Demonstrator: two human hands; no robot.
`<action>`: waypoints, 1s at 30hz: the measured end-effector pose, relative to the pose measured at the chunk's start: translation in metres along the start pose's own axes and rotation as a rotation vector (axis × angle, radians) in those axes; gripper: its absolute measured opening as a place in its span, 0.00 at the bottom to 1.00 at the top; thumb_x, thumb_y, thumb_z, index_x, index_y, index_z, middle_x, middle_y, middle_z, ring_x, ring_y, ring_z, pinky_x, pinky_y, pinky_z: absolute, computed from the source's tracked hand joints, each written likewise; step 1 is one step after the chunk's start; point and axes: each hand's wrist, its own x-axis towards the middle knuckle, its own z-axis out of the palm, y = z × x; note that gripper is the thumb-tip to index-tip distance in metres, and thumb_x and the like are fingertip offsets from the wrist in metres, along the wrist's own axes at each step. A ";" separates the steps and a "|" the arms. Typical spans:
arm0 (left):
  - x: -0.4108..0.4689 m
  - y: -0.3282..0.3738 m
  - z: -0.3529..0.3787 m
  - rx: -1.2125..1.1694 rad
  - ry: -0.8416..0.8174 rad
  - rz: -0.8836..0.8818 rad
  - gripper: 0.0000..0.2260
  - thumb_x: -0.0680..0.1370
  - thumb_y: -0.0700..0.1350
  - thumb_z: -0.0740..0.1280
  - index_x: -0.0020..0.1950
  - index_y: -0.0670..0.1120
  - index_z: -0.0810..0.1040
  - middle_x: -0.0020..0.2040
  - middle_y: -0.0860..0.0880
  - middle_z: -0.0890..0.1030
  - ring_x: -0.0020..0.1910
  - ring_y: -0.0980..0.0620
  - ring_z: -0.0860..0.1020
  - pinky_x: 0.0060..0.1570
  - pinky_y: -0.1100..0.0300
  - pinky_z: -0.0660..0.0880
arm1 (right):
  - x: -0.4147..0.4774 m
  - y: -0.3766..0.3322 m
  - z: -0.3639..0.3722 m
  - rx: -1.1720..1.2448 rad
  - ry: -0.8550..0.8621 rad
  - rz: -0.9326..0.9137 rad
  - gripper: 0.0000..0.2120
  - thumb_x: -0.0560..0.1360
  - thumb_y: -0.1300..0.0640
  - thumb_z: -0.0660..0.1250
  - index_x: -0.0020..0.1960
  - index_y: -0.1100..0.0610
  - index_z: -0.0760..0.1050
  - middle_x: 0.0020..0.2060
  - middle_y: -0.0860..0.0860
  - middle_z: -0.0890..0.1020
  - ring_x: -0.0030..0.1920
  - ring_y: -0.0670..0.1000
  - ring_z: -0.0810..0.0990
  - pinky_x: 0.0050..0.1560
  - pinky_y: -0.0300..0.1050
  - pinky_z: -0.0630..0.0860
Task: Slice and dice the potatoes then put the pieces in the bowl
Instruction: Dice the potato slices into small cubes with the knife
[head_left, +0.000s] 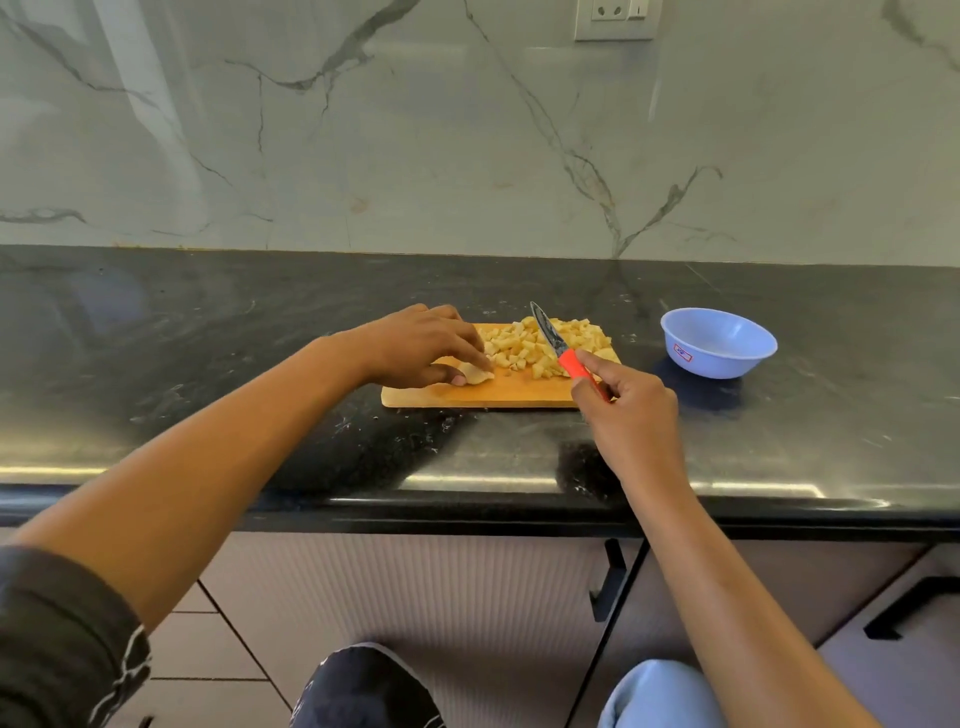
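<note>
A wooden cutting board (483, 394) lies on the dark counter. A heap of diced potato (540, 343) covers its far right part. My left hand (415, 345) pinches a pale potato piece (475, 373) on the board's left side, thumb and fingertips around it. My right hand (626, 402) grips the orange handle of a knife (558, 345), whose blade is raised and points away over the diced heap. A light blue bowl (719, 343) stands empty to the right of the board.
The black stone counter (208, 374) runs the full width, with a marble wall behind and a wall socket (615, 18) at top right. Cabinet doors with black handles (608, 579) sit below the counter's front edge.
</note>
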 end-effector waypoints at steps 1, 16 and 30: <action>0.001 0.000 -0.002 0.006 -0.003 0.011 0.17 0.80 0.52 0.62 0.70 0.59 0.70 0.67 0.57 0.71 0.66 0.54 0.64 0.63 0.53 0.65 | 0.000 0.000 0.000 -0.014 0.000 -0.008 0.16 0.76 0.56 0.65 0.63 0.48 0.77 0.25 0.41 0.72 0.25 0.44 0.68 0.26 0.32 0.64; -0.018 0.026 0.024 -0.219 0.263 -0.344 0.14 0.77 0.56 0.64 0.62 0.56 0.79 0.60 0.51 0.79 0.61 0.53 0.72 0.59 0.54 0.71 | -0.007 -0.011 0.009 -0.345 -0.070 -0.302 0.18 0.75 0.56 0.64 0.64 0.48 0.76 0.29 0.46 0.75 0.27 0.46 0.68 0.28 0.37 0.63; -0.017 0.064 0.026 -0.233 0.317 -0.654 0.20 0.78 0.60 0.60 0.68 0.56 0.73 0.63 0.49 0.77 0.62 0.48 0.70 0.58 0.53 0.67 | -0.022 -0.021 -0.001 -0.457 -0.177 -0.294 0.18 0.77 0.55 0.63 0.66 0.47 0.74 0.41 0.47 0.83 0.36 0.44 0.73 0.35 0.40 0.67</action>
